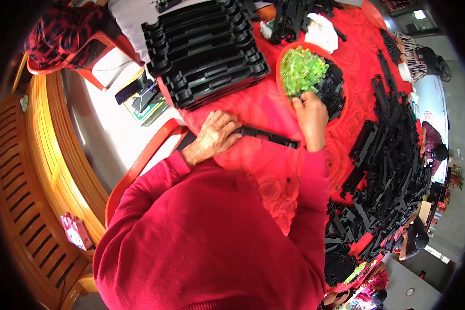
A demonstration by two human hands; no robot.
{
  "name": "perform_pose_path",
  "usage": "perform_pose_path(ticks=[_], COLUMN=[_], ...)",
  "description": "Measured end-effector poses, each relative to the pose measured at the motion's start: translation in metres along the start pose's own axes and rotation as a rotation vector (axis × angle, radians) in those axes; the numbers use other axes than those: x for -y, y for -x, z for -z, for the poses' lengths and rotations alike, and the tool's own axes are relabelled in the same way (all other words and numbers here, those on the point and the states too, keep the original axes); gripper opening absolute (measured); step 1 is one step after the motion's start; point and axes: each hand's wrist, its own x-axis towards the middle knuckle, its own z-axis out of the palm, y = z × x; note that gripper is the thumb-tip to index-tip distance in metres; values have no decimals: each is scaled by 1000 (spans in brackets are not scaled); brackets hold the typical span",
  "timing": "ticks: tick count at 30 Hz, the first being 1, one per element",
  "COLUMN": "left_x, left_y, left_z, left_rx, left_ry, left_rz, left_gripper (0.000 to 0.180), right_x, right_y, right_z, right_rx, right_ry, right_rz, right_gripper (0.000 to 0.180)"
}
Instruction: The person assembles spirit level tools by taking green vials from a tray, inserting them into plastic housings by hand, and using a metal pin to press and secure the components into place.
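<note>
My left hand (215, 137) is closed on one end of a long, narrow black plastic strip (269, 137), which lies across the red tablecloth in front of my chest. A red basin (278, 72) stands beyond it, with translucent green small pieces (303, 70) on its left and small black pieces (334, 85) on its right. My right hand (311, 111) reaches over the basin's near edge, fingers bent and pinched together where the green and black pieces meet. Whatever lies between those fingertips is hidden.
Black plastic strips are stacked in a tall pile (204, 51) at the far left. A large heap of loose black strips (382, 196) covers the table's right side. A white crumpled bag (321, 32) sits behind the basin. Other people are further off at right.
</note>
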Motion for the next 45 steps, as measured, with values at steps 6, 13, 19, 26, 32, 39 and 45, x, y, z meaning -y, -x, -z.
perform_pose_path(ticks=[6, 13, 19, 26, 32, 39, 45], left_x=[2, 2, -8, -21, -22, -23, -29], left_y=[1, 1, -1, -2, -4, -5, -17], left_z=[0, 2, 5, 7, 4, -1, -16], left_rx=[-27, -5, -46, -107, -79, -43, 0], left_ry=[10, 5, -40, -111, -121, -124, -109], left_rz=[-21, -27, -20, -229, -288, -254, -264], left_gripper=[29, 30, 38, 36, 33, 34, 37], right_x=[-3, 0, 20, 42, 50, 46, 49], right_y=[-5, 24, 83, 121, 122, 123, 126], right_z=[3, 30, 22, -45, -59, -52, -50], right_rx=[54, -122, -191, -343, -397, -291, -286], right_ry=[-99, -481, -925, -873, -725, -709, -768], right_rz=[62, -131, -351, -331, -262, -337, -354], right_gripper=[15, 8, 9, 10, 9, 9, 7])
